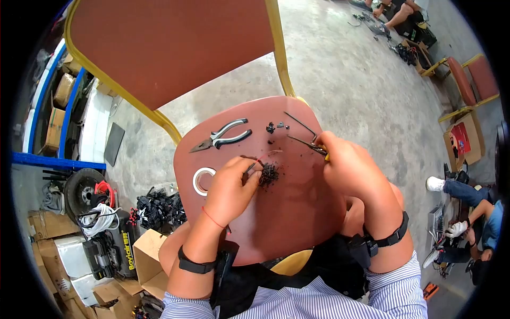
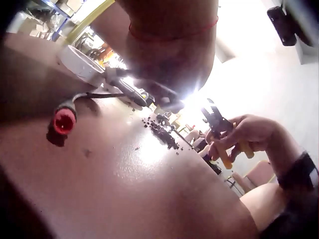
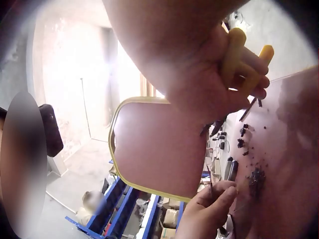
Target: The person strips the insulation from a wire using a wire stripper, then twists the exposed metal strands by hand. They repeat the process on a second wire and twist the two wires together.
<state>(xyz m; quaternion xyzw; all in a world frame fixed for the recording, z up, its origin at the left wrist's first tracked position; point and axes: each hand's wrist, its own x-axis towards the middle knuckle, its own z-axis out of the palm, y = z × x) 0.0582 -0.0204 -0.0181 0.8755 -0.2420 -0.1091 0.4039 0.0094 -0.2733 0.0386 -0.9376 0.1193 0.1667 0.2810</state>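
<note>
My left hand [image 1: 229, 189] pinches a thin dark cable over the chair seat [image 1: 297, 223]. In the left wrist view the cable ends in a round connector [image 2: 65, 122] with a red face. Fine reddish wires [image 1: 273, 152] show beyond the fingertips. Beside them lies a pile of small black bits [image 1: 269, 176]. At the seat's right side, my right hand [image 1: 345, 159] grips yellow-handled pliers [image 2: 219, 122], whose dark jaws point left and stand apart from the cable. The palm and fingers partly hide the yellow handles [image 3: 233, 57].
Grey-handled pliers [image 1: 226, 139], a white tape roll [image 1: 197, 182], a dark L-shaped rod [image 1: 300, 124] and black scraps [image 1: 270, 127] lie on the seat. The chair back [image 1: 175, 48] rises beyond. Cardboard boxes [image 1: 151, 260] stand left; another person [image 1: 481, 218] sits right.
</note>
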